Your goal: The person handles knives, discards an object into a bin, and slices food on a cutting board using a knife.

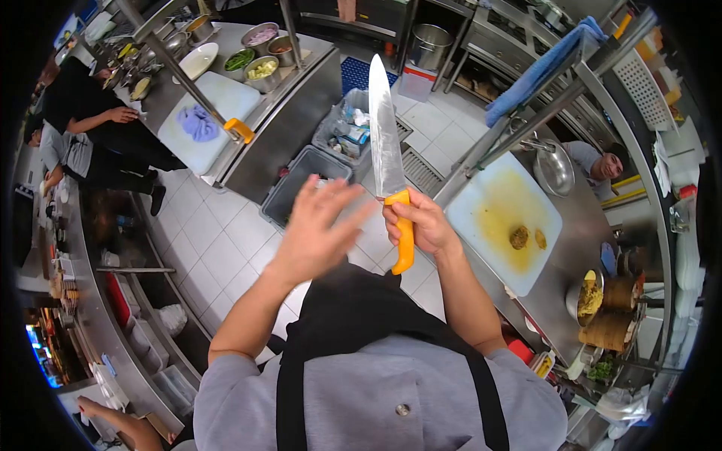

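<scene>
In my right hand (423, 219) I grip the yellow handle of a large chef's knife (385, 135). Its broad steel blade points up and away from me. My left hand (318, 229) is raised beside the knife, fingers spread and slightly blurred by motion, with nothing in it. To the right of the knife, a white cutting board (470, 210) stained yellow lies on the steel counter. On that board sit a brown-yellow lump (519, 237) and a smaller piece of the same colour (541, 239).
Grey waste bins (293, 184) stand on the tiled floor ahead. At left, a counter holds a white board (218, 98) with a purple cloth (198, 122) and several food pans. Beyond the right counter is a person; others stand at left. A metal bowl (554, 169) sits near the stained board.
</scene>
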### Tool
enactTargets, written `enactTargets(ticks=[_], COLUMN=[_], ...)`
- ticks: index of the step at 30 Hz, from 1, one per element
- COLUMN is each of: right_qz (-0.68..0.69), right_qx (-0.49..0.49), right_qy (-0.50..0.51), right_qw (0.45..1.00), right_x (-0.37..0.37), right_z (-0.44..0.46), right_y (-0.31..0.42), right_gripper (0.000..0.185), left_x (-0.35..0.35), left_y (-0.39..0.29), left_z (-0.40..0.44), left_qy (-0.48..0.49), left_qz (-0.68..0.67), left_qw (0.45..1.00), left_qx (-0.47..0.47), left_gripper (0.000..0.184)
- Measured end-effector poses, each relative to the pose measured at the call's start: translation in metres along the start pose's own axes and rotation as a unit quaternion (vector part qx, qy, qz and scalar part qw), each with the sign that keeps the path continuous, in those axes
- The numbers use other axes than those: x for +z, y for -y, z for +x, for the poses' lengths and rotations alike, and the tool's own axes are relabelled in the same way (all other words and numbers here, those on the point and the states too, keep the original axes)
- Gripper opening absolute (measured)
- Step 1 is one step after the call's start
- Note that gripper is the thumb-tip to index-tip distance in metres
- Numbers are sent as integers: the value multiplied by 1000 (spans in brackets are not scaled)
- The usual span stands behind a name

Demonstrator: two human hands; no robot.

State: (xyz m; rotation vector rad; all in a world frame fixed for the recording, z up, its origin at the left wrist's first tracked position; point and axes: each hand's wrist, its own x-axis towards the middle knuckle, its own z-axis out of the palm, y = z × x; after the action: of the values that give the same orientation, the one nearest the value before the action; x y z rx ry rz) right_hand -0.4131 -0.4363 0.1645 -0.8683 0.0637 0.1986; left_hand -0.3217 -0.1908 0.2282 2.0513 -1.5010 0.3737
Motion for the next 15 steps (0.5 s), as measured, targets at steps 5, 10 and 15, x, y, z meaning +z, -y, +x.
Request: enactTargets(ticks=[5,10,15], right_qz=[-25,-133,-222], right_qx=[1,64,65], right_qy=[12,-41,-1], right_qw=[1000,988,973], right_x=[1,45,94], right_z=[-7,62,155], right_y=[7,-17,-77], right_gripper=[27,30,51], left_x=[4,24,-18], left_y=[14,-4,43], left_z=[-11,-39,-77], left_qy=[-36,48,-116], left_qz=[-13,-2,-20], left_qw=[999,990,993], left_qx=[30,130,-2], left_gripper=[66,55,40])
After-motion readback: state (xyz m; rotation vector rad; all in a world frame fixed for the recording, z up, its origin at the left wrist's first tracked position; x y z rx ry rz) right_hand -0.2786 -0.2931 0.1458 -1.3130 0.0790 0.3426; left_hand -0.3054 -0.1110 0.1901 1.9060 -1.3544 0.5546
